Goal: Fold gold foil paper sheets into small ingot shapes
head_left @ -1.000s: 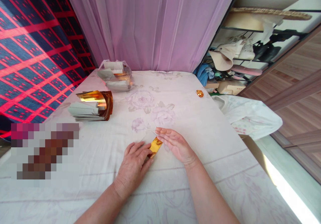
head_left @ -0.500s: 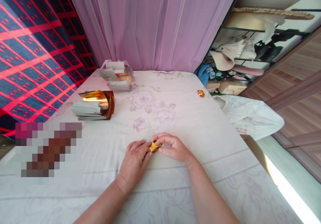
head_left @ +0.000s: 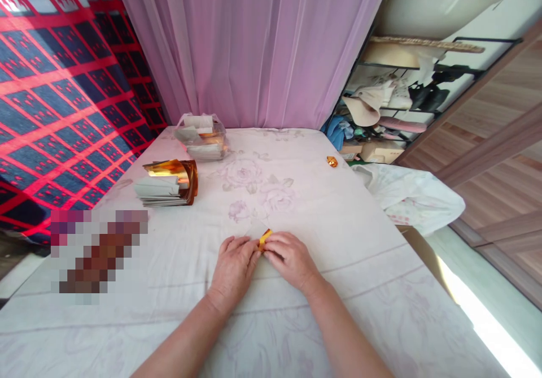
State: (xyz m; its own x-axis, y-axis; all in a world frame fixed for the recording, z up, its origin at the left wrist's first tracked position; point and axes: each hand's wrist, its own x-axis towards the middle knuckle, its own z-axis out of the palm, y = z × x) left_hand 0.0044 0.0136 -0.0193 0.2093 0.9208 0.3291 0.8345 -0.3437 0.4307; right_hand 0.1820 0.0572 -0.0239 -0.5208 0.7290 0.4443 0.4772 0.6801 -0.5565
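Both my hands meet over the small gold foil piece (head_left: 265,238), left hand (head_left: 234,263) and right hand (head_left: 289,257) each pinching it in a fingertip grip on the flowered bed sheet (head_left: 339,220) (mostly hidden). I judge a fold is mid-crease; next calls for pressing the edges square.
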